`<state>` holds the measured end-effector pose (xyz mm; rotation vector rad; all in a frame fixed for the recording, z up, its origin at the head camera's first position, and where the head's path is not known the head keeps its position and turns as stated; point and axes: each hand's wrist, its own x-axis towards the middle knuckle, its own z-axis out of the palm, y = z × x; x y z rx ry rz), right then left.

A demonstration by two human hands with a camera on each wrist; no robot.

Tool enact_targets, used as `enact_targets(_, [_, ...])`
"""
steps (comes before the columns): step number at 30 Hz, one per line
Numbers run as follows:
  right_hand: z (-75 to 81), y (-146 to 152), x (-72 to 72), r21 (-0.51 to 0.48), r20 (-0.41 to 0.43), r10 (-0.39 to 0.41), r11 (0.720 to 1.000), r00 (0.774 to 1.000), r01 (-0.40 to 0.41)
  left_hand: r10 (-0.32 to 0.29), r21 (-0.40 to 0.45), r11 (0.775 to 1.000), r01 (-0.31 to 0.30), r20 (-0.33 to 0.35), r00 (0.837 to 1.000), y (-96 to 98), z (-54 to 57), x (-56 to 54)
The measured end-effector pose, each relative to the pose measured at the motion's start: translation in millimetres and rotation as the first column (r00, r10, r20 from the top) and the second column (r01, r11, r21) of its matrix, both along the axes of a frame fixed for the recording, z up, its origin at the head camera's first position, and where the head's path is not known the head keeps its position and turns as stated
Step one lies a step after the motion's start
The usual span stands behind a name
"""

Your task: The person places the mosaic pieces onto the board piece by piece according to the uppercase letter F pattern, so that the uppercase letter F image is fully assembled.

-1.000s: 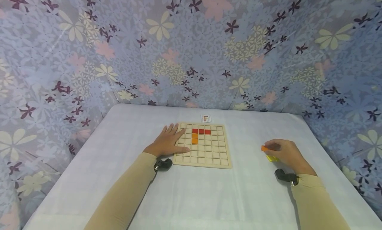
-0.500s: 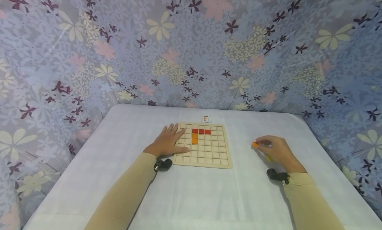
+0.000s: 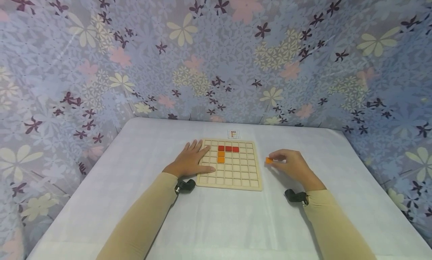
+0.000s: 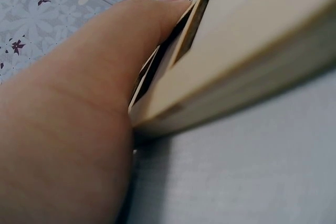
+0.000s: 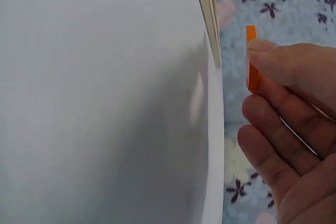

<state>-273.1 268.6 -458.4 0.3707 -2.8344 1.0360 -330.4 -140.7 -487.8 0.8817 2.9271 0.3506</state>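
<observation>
My left hand (image 3: 189, 159) rests with spread fingers over the left edge of a wooden grid board (image 3: 236, 183). In the left wrist view, its thumb (image 4: 152, 17) lies along the board's rim (image 4: 236, 72). Just right of the board, my right hand (image 3: 293, 165) pinches an orange square tile (image 3: 269, 160) between thumb and finger. The right wrist view shows this tile (image 5: 252, 59) edge-on, raised above the tablecloth, the other fingers loosely curled. On the board, a row of red tiles (image 3: 228, 149) meets two orange tiles (image 3: 221, 157) running down from its left end.
A small printed card (image 3: 233, 134) with a coloured grid pattern lies behind the board. White cloth (image 3: 229, 222) covers the table. A flowered curtain (image 3: 216, 57) hangs behind and along the sides.
My right hand has moved left toward the board, carrying the orange tile. The yellow piece beneath it earlier is now out of sight. My left hand stays in place.
</observation>
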Motion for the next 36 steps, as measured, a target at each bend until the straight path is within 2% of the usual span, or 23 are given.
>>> enact_targets(16, [9.2,-61.3,-7.7,-0.042,0.028,0.121,0.992,0.992,-0.12,0.003,0.007,1.0,-0.003,0.007,1.0,0.7,-3.2,-0.3])
enact_targets(23, [10.1,-86.9,-9.2,-0.079,0.005,0.226,0.971,0.974,-0.225,-0.001,0.011,1.0,0.002,-0.002,1.0,-0.5,-1.1,-0.6])
enact_targets(29, [6.2,-108.6,-13.3,-0.042,-0.002,0.275,0.961,0.961,-0.275,0.003,0.003,1.0,-0.003,0.005,1.0,-0.2,0.7,0.1])
enact_targets(36, [2.7,-133.3,-16.5,-0.006,-0.015,0.297,0.955,0.955,-0.297,0.005,-0.008,1.0,-0.005,0.011,1.0,0.6,0.7,0.3])
